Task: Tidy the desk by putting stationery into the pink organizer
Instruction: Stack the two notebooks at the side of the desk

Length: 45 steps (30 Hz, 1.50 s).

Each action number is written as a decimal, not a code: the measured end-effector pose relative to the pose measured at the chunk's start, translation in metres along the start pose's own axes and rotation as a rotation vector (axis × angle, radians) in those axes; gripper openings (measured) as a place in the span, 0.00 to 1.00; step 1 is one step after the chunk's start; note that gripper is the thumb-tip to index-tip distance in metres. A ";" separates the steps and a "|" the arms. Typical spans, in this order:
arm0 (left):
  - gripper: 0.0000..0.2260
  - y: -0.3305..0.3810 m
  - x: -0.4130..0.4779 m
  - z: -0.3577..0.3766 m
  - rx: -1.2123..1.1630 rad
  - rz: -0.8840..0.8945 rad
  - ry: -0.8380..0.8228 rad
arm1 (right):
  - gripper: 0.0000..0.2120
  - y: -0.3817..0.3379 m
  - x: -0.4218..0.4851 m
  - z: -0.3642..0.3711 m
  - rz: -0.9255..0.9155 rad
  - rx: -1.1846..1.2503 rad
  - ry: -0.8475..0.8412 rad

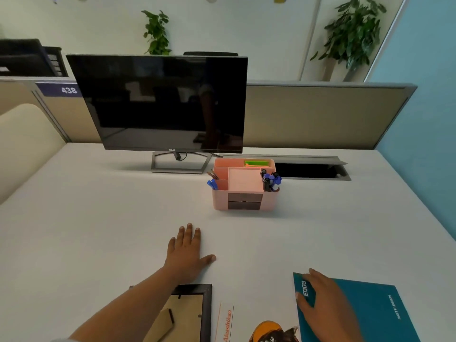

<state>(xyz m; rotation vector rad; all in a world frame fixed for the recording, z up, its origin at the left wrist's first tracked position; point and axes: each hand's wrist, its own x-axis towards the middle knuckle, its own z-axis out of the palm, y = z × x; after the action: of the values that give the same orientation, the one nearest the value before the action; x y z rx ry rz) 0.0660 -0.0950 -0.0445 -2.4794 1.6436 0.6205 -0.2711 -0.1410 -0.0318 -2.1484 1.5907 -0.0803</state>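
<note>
1. Frame (190, 314): dark, lies back-up at the near edge, partly under the left forearm.
2. Sheet (225, 322): white with orange lettering, between the two forearms. An orange print (271, 330) is just right of it.
3. Notebook (365, 309): teal, flat on the surface (98, 218), under the right hand.
4. Right hand (320, 299): lies palm down on the notebook's left part with fingers spread and nearly straight. The thumb is at the cover's left edge and nothing is clasped.
5. Left hand (187, 250): flat on the bare surface ahead of the frame, with fingers straight and thumb out to the right. It holds nothing. The hands are well apart.
6. Organizer (244, 201): pink, upright, beyond both hands and roughly between them, touched by neither. It has two dark drawers in front.
   - Blue-capped pens (271, 181) fill the right compartment.
   - More blue pens (212, 185) stand at the left front, with pencils (212, 174) behind them.
   - Green notes (256, 164) are in the back section.
7. Hatch (311, 169): an open slot in the surface, just right of and behind the organizer.
8. Monitor (162, 102): dark screen on a stand, beyond the left hand.
9. Partition (320, 114): beige, farthest back, with plants (352, 33) behind it.
</note>
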 end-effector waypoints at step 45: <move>0.10 0.221 -0.092 -0.057 -0.838 0.422 0.225 | 0.34 0.092 -0.072 -0.104 -0.165 0.287 0.469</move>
<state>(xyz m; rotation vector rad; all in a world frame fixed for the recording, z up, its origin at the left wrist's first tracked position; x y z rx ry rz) -0.1485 -0.1241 0.0731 -2.7846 2.4105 1.3619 -0.4092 -0.1300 0.0406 -2.1205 1.5145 -0.8661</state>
